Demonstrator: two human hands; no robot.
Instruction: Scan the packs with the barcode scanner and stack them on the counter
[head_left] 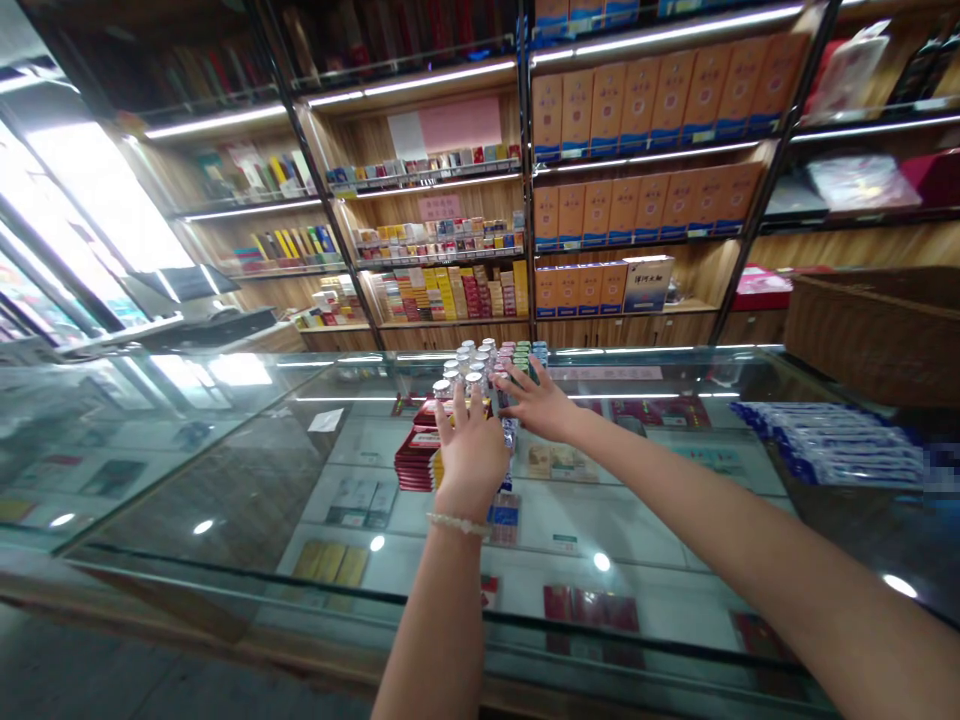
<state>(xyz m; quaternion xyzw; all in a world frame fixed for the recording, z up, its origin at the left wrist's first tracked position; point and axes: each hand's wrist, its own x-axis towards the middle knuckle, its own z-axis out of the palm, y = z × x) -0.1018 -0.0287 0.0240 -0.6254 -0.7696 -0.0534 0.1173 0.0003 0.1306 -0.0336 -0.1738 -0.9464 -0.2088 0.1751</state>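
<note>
My left hand [472, 445], with a beaded bracelet at the wrist, reaches over the glass counter, its fingers stretched out and apart. It is at a stack of dark red flat packs [412, 462], partly covering them and something yellow beside them. Just beyond its fingertips stand several small silver-topped containers [466, 358] in rows. My right hand [541, 402] is spread open near a group of pink- and green-topped containers [520, 350]. Whether its fingers touch them I cannot tell. Blue-and-white packs [510, 435] show partly between the hands.
The glass display counter [300, 500] holds flat packs under its top. At right lie several blue-and-white plastic packages [840, 440] by a brown woven basket [877, 330]. Behind, shelves carry orange boxes [607, 110] and small coloured packs [450, 290]. A white paper [326, 420] lies left.
</note>
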